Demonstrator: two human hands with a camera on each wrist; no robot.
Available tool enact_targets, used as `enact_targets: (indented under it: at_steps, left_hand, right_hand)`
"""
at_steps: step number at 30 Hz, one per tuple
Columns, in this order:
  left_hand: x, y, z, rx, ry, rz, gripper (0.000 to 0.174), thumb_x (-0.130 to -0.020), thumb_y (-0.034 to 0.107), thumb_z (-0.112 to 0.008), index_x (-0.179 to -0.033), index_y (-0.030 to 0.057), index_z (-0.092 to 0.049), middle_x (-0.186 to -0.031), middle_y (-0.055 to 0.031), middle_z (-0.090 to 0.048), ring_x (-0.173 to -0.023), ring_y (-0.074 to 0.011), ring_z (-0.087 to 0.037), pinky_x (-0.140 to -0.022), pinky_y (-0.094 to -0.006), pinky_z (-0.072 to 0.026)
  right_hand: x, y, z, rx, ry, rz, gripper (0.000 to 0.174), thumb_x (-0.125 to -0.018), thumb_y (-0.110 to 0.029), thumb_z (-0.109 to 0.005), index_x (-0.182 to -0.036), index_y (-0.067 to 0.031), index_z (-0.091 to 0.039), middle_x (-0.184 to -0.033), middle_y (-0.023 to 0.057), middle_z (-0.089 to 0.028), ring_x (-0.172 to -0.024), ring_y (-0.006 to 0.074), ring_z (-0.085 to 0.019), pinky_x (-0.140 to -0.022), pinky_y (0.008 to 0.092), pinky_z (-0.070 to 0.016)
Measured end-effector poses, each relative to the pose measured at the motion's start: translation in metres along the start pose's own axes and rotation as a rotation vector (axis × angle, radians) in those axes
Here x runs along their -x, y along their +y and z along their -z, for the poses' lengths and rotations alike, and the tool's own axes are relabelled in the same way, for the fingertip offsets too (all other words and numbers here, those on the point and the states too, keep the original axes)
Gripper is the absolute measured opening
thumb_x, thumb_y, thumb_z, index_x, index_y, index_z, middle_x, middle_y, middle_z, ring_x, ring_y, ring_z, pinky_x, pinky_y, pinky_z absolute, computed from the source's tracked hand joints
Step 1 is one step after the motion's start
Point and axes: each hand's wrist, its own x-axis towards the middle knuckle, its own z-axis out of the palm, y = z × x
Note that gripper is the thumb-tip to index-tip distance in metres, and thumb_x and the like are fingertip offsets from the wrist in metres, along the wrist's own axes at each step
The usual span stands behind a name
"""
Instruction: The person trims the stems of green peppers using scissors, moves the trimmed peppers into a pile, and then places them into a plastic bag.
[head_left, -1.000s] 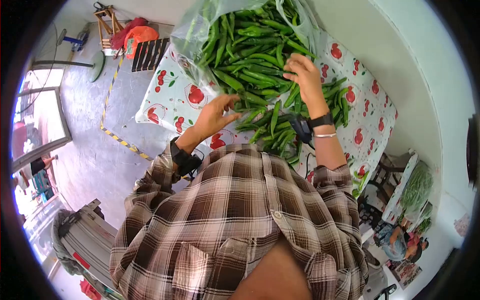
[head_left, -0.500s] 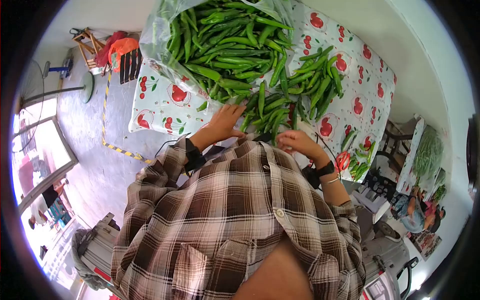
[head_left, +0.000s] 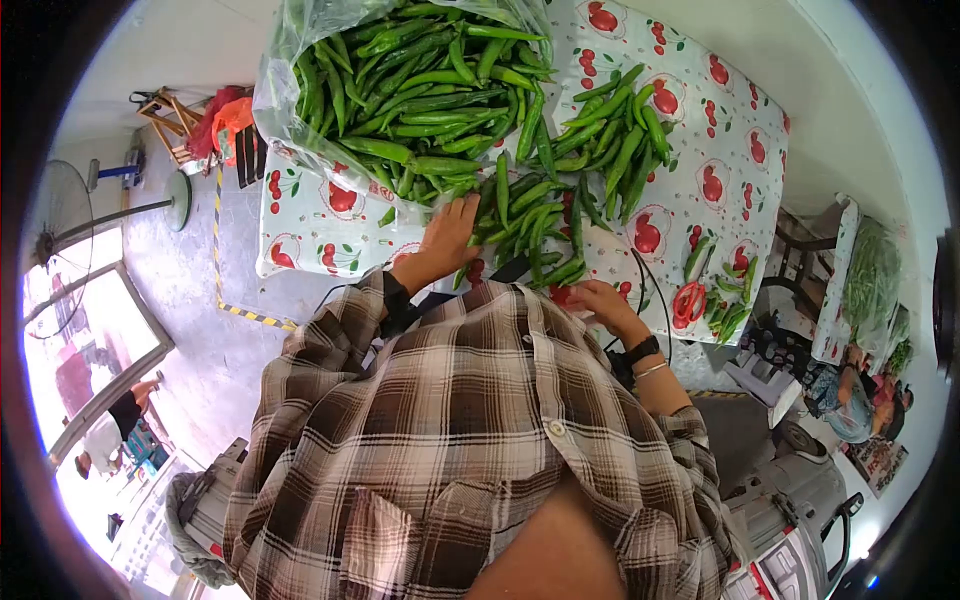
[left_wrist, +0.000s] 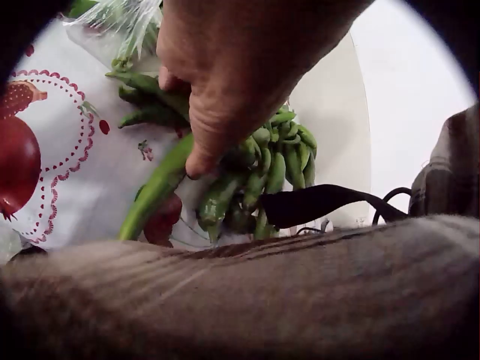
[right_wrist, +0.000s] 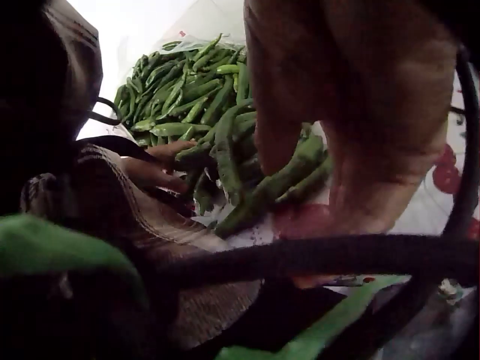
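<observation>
A large heap of long green chili peppers point(head_left: 420, 100) fills an opened clear plastic bag point(head_left: 275, 110) at the back left. In front of the bag lies a loose pile of chili peppers point(head_left: 540, 215) on the table. My left hand point(head_left: 452, 238) rests at this pile's left edge, fingers straight. The left wrist view shows one long pepper point(left_wrist: 161, 184) running out from under its fingertips. By the table's front edge, my right hand point(head_left: 605, 305) has fingers slightly bent beside the nearest peppers. In the right wrist view, peppers point(right_wrist: 281, 176) show behind the gap between thumb and fingers.
Another group of peppers point(head_left: 625, 140) lies behind and to the right. Red-handled scissors point(head_left: 688, 303) sit near the front right, next to small scattered peppers point(head_left: 728, 315). A cherry-print cloth point(head_left: 710, 180) covers the table. A fan point(head_left: 70, 220) stands left; bagged greens point(head_left: 868, 290) are far right.
My right hand has come down from over the bagged peppers to the table's front edge. The left hand has moved slightly inward and flattened at the pile. The head view has shifted, showing the scissors.
</observation>
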Motion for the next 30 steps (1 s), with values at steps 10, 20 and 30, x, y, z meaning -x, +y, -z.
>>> enact_targets:
  at_steps: [10,20,30]
  left_hand:
    - [-0.004,0.0,-0.005,0.216,0.024,0.124,0.083,-0.067,0.011,-0.066,-0.138,0.0,-0.024,-0.121,-0.0246,-0.045,-0.107,-0.0431,-0.048,-0.091,-0.0457,-0.0423]
    - [-0.007,-0.005,0.0,0.265,-0.057,0.156,0.076,-0.069,0.007,-0.058,-0.138,0.0035,-0.027,-0.122,-0.0223,-0.05,-0.112,-0.0396,-0.049,-0.093,-0.0476,-0.039]
    - [-0.005,-0.013,-0.003,0.327,0.014,0.103,0.062,-0.075,0.001,-0.052,-0.135,0.0066,-0.034,-0.118,-0.0173,-0.056,-0.105,-0.035,-0.056,-0.09,-0.0477,-0.041]
  right_hand:
    - [-0.032,-0.027,0.001,-0.37,-0.234,0.067,0.061,-0.087,-0.028,-0.065,-0.125,0.0066,-0.032,-0.12,0.0192,-0.044,-0.114,0.0284,-0.051,-0.078,0.0439,-0.0554]
    - [-0.038,-0.027,0.005,-0.471,-0.268,-0.023,0.049,-0.085,-0.025,-0.067,-0.116,0.004,-0.043,-0.122,0.0145,-0.044,-0.121,0.0316,-0.044,-0.08,0.0504,-0.0534]
    - [0.0,-0.068,0.002,0.484,0.11,0.24,0.043,-0.086,-0.034,-0.058,-0.101,0.0058,-0.055,-0.092,0.0159,-0.061,-0.092,0.0251,-0.063,-0.068,0.0342,-0.054]
